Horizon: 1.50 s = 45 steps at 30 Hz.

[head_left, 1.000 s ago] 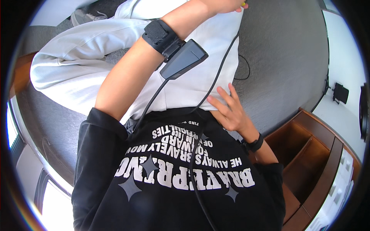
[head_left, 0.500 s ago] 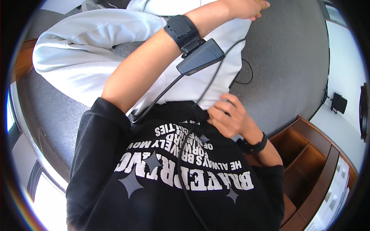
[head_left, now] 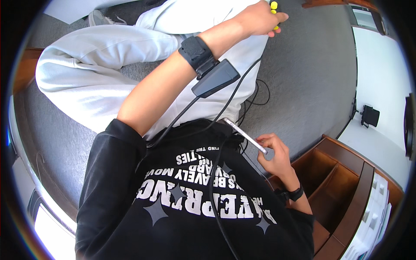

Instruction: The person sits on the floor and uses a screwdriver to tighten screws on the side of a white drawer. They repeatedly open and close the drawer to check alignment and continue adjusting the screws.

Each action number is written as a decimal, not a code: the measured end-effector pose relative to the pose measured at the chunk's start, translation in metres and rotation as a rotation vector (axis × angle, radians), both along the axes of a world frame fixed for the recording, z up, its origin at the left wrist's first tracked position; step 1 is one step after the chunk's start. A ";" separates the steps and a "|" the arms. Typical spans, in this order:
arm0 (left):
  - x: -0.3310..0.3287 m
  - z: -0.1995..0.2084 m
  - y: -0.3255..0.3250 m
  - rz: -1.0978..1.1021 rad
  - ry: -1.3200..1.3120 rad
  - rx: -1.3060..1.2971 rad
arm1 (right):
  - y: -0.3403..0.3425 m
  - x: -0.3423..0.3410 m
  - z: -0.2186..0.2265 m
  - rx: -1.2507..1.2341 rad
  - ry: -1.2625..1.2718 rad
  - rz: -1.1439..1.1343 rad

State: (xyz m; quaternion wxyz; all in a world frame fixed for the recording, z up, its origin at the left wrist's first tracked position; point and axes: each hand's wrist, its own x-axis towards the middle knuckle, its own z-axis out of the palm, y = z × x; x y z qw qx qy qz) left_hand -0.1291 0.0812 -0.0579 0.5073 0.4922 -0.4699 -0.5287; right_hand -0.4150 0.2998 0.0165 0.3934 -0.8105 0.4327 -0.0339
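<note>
right grip (head_left: 274,155) on phone (head_left: 245,135) near lettered shirt (head_left: 186,236)

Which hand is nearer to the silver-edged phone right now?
Right. The right hand grips the phone near its lower end; the left hand is well apart from it, out near the top of the view, holding a small yellow object.
</note>
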 end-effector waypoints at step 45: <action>0.007 -0.003 0.001 -0.195 0.432 0.242 | -0.377 0.467 0.260 0.146 -0.576 0.294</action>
